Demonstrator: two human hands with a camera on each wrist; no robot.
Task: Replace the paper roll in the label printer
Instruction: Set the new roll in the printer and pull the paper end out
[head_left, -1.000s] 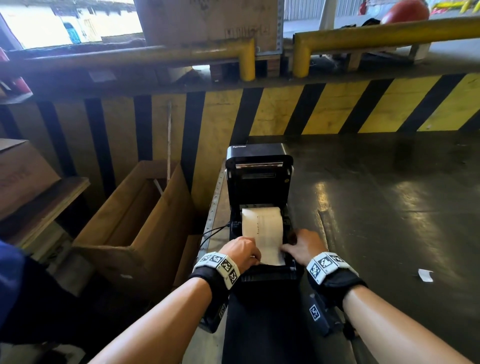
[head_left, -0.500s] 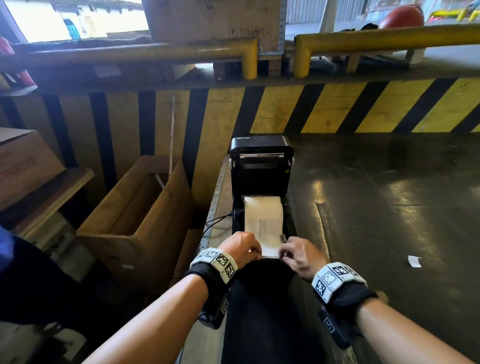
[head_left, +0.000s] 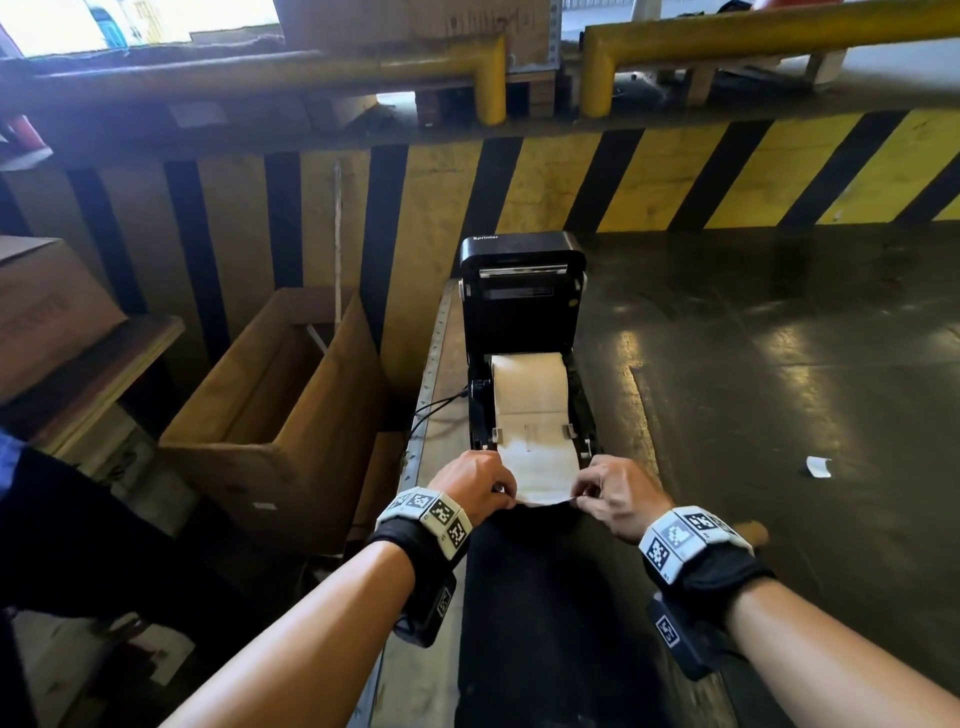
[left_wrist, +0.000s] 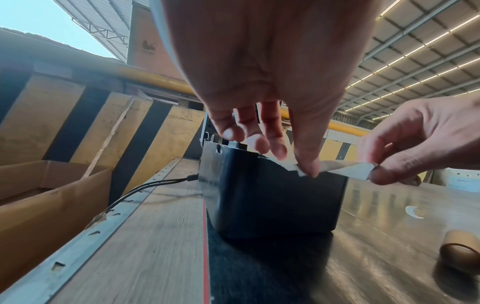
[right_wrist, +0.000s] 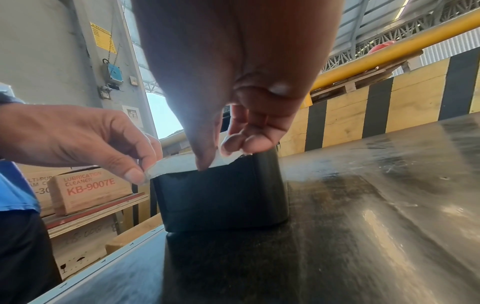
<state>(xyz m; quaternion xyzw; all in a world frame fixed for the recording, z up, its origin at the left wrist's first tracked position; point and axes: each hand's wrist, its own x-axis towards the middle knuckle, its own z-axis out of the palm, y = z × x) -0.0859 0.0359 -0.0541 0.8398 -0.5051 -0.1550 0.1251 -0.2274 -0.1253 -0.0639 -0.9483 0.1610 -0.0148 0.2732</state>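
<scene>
Both hands pinched the paper strip (head_left: 540, 470), left hand (head_left: 480, 483) at one corner, right hand (head_left: 618, 496) at the other, paper roll (head_left: 527, 384) seated in the open label printer (head_left: 522, 291), empty cardboard core (left_wrist: 461, 250) on the worktop (head_left: 779, 389).

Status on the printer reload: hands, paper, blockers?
Left hand and right hand each pinch a front corner of the paper strip. New roll seated, printer lid open. Nothing blocking; empty core lies aside.
</scene>
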